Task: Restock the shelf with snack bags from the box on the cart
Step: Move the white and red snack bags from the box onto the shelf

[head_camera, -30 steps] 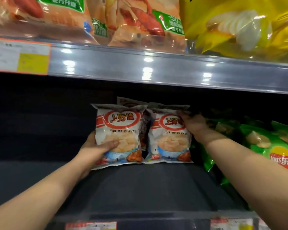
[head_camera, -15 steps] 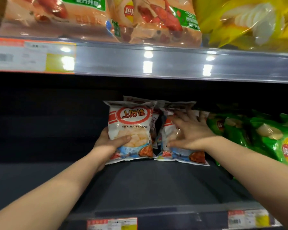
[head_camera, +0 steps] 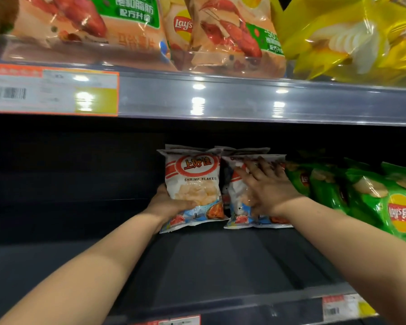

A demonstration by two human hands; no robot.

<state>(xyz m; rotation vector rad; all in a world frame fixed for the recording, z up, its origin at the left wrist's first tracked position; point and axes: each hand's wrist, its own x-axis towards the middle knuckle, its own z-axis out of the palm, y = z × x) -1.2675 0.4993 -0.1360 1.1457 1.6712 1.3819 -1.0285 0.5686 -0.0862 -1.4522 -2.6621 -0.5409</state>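
Our left hand [head_camera: 171, 202] is wrapped round the lower left corner of the left Shrimp Flakes bag [head_camera: 192, 174], thumb across the front. Our right hand [head_camera: 265, 188] lies flat on the right Shrimp Flakes bag [head_camera: 238, 207], fingers spread and straight, gripping nothing. Both bags stand upright side by side mid-view on the dark shelf [head_camera: 220, 259], with more of the same tucked behind. Green Lay's bags [head_camera: 384, 207] crowd in at 3 o'clock, just beside the right one. Up at 12 o'clock sit crayfish Lay's bags [head_camera: 225, 38], yellow bags [head_camera: 349, 36] at 1 — price label [head_camera: 52, 90] at 10.
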